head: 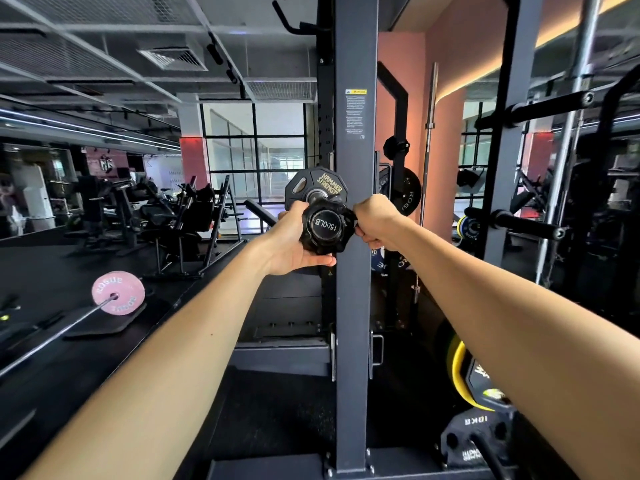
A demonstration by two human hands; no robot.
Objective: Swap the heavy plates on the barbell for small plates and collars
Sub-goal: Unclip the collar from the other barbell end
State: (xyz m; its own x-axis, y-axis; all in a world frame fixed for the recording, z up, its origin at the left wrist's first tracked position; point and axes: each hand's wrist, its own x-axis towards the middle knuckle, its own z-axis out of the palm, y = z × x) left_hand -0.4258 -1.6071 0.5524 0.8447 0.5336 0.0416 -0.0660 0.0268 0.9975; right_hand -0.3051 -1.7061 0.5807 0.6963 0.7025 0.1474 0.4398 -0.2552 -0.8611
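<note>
Gym, rack upright (353, 271), blk floor (69, 271)

Collar (323, 230) on barbell end before small plate (317, 187), rack upright (353, 306) just behind.

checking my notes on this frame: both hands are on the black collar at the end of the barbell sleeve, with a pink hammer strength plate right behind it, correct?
Not quite. The Hammer Strength plate behind the collar is black with gold lettering, as the head view shows. The pink plate is a Rogue one on another bar lying on the floor to the left. The rest holds: the left hand and right hand are both on the black collar.
</note>
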